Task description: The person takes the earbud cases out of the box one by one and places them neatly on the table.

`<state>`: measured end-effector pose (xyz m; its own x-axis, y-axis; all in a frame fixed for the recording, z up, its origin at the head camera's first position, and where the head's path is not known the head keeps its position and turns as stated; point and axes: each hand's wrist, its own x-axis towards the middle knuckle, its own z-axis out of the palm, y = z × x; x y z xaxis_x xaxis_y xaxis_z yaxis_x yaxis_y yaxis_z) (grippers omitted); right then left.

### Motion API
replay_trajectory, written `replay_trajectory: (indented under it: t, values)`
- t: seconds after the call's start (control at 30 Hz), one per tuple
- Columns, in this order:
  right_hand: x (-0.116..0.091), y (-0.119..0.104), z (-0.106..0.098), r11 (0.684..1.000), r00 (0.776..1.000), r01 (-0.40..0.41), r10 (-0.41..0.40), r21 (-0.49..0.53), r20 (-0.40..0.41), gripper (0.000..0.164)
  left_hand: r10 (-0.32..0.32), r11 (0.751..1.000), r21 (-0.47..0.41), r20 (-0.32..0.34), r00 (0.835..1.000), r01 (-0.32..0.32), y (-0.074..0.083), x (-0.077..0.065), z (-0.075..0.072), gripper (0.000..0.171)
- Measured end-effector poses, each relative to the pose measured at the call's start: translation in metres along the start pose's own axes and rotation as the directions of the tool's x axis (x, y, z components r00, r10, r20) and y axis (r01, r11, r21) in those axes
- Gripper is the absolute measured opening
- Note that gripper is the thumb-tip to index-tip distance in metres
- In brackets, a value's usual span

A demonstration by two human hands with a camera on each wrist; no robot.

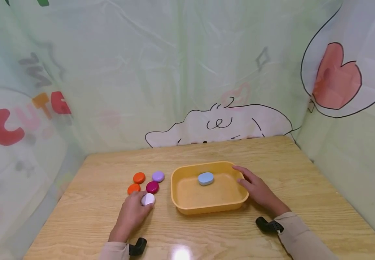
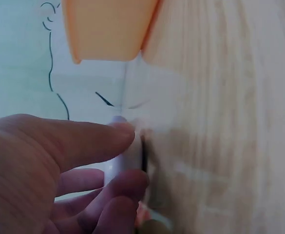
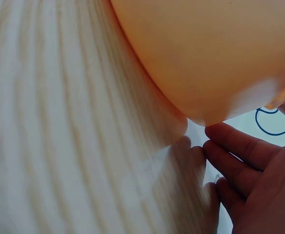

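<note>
My left hand (image 1: 132, 212) has its thumb and fingers around a round white piece (image 1: 148, 199), low over the table. In the left wrist view the white piece (image 2: 131, 157) stands partly hidden between thumb and fingers. Just beyond lie two orange pieces (image 1: 139, 177), a magenta one (image 1: 152, 187) and a lilac one (image 1: 158, 176). My right hand (image 1: 258, 188) holds the right end of a yellow tray (image 1: 187, 209), thumb over the rim and fingers against the outer wall (image 3: 205, 73). Inside the tray sits an oval light-blue piece (image 1: 205, 178).
The wooden table (image 1: 206, 238) carries the tray near its middle, with the loose pieces to its left. A printed cloth (image 1: 125, 79) hangs behind and at both sides of the table. Black wrist mounts (image 1: 138, 247) sit at both sleeves.
</note>
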<state>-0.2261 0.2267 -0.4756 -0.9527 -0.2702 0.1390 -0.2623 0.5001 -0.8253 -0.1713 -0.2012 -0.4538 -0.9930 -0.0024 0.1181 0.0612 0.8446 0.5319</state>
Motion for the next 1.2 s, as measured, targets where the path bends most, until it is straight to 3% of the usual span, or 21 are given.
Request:
replay_trajectory:
  t: [0.17,0.27,0.4,0.63,0.73,0.97,1.2]
  values:
    - [-0.001,0.0,-0.001,1.0,1.0,0.001,-0.001,0.009,-0.007,0.049,-0.023,0.998,-0.056,-0.044,0.999,0.021,0.004,0.001,-0.009,0.043]
    - [-0.002,0.0,0.0,1.0,1.0,-0.008,0.008,0.013,-0.006,0.049,-0.046,0.986,-0.166,-0.052,0.998,0.036,0.004,0.002,-0.012,0.035]
    - [-0.002,-0.002,0.0,1.0,1.0,-0.013,0.013,0.015,-0.005,0.049,-0.033,0.956,-0.291,-0.012,0.999,0.028,0.008,0.006,-0.014,0.025]
    - [-0.003,-0.003,0.0,1.0,1.0,-0.02,0.02,0.018,-0.011,0.049,0.083,0.917,-0.393,0.036,0.996,-0.062,0.022,0.016,-0.011,0.022]
    - [-0.004,-0.003,0.001,1.0,1.0,-0.015,0.015,0.024,-0.003,0.049,0.141,0.913,-0.394,0.06,0.988,-0.106,0.029,0.021,-0.009,0.023]
    - [-0.006,-0.004,0.002,0.999,1.0,-0.001,0.001,0.035,-0.012,0.048,0.32,0.894,-0.365,0.113,0.941,-0.26,0.055,0.037,-0.006,0.027]
    - [-0.005,-0.004,0.001,1.0,1.0,-0.005,0.005,0.023,-0.006,0.048,0.331,0.885,-0.402,0.189,0.924,-0.235,0.073,0.051,-0.002,0.029]
